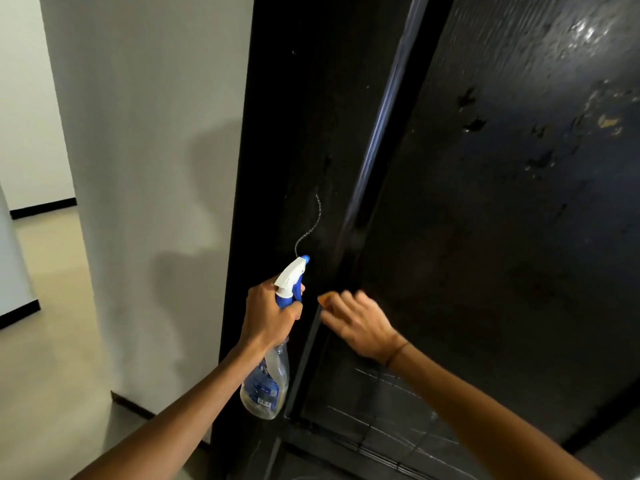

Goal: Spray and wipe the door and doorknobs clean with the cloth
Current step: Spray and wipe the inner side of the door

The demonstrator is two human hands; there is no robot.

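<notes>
A black door (502, 220) fills the right half of the view, its paint scuffed and glossy near the top. My left hand (268, 315) grips a clear spray bottle (266, 379) with a white and blue trigger head, nozzle aimed up at the black door frame (298, 133). A thin stream of liquid (313, 220) arcs up from the nozzle. My right hand (356, 323) is blurred against the door's edge, and a bit of orange cloth (325, 298) shows at its fingertips. No doorknob is visible.
A white wall (149, 168) stands left of the frame, with a beige floor (52, 358) and dark skirting beyond. Pale scratch marks (391, 410) cross the lower part of the door.
</notes>
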